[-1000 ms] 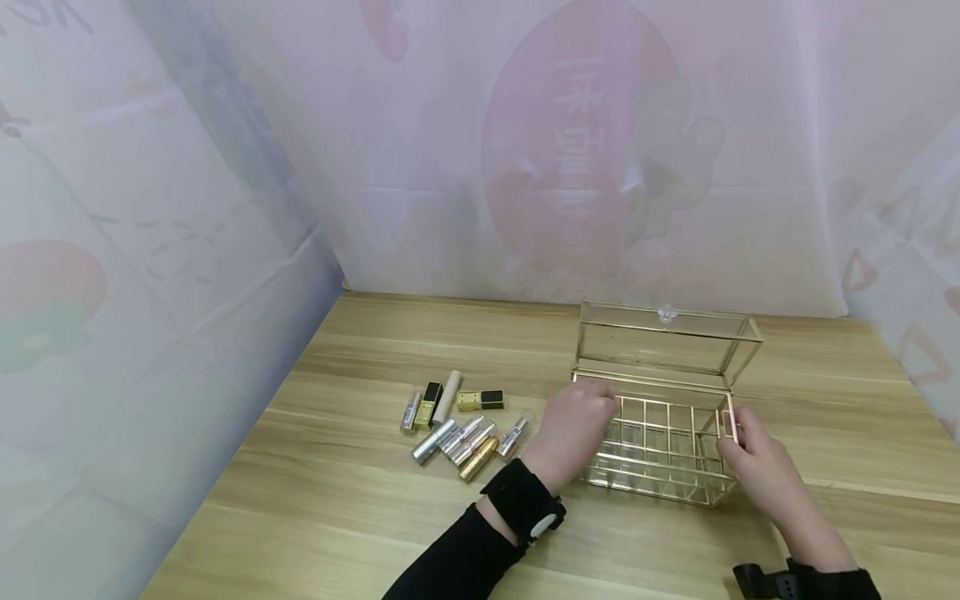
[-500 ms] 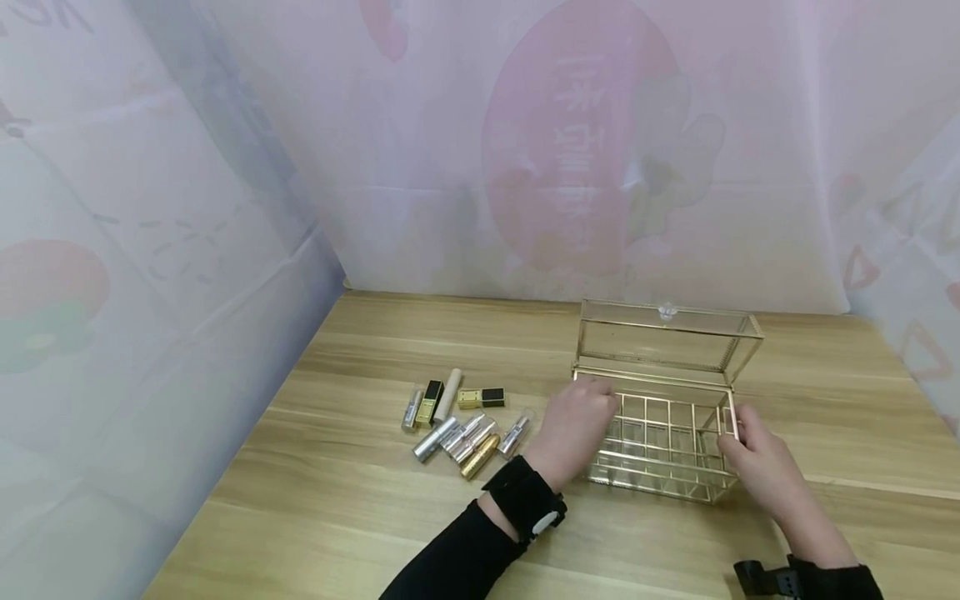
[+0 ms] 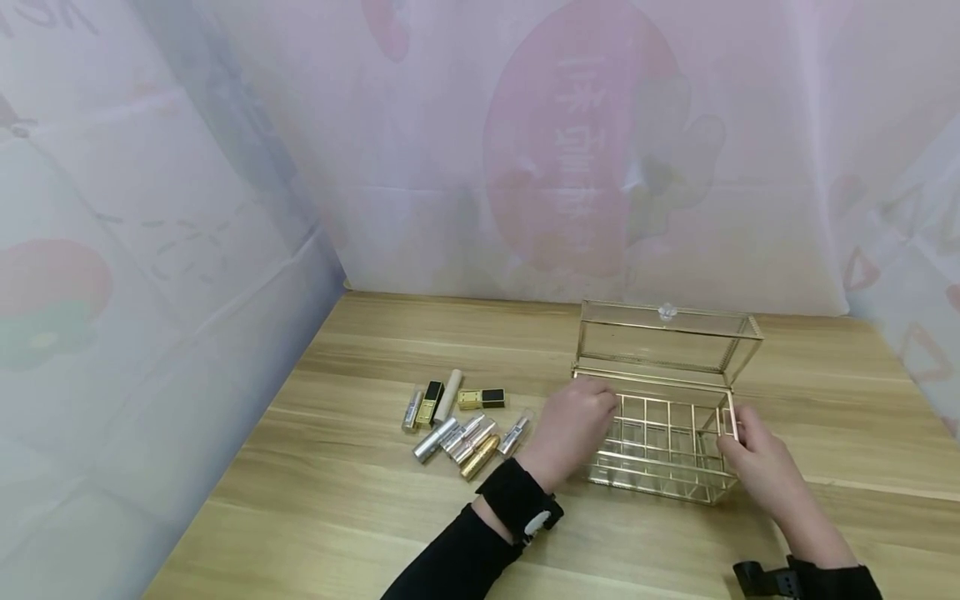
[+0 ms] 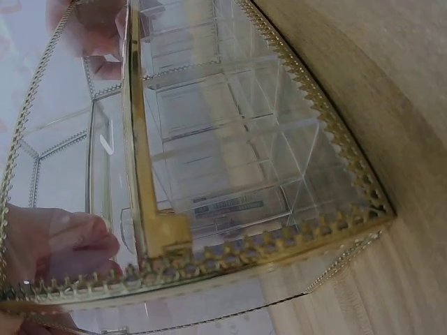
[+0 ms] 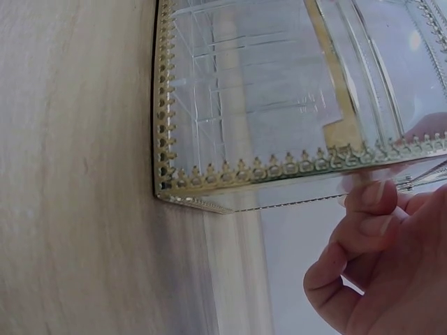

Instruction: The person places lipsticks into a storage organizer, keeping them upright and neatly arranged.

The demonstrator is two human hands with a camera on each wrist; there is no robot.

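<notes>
A clear glass box point(image 3: 660, 477) with gold trim and a grid of compartments stands on the table, its hinged lid point(image 3: 663, 321) raised at the back. My left hand point(image 3: 570, 425) grips the left rim with bent fingers; they show through the glass in the left wrist view point(image 4: 66, 244). At the opposite end, my right hand point(image 3: 765, 467) pinches the right rim between thumb and fingers. From the right wrist, that hand point(image 5: 377, 258) has its fingertips at the toothed gold edge. Through the glass side, a barcode label point(image 4: 227, 206) shows at the box's base.
Left of the box lie several lipsticks: a gold-and-black one point(image 3: 481, 399), another gold-and-black one point(image 3: 429, 405), a beige tube point(image 3: 448, 396), a silver tube point(image 3: 435, 440) and a gold tube point(image 3: 480, 457). Printed cloth point(image 3: 420, 208) encloses the wooden table point(image 3: 300, 517).
</notes>
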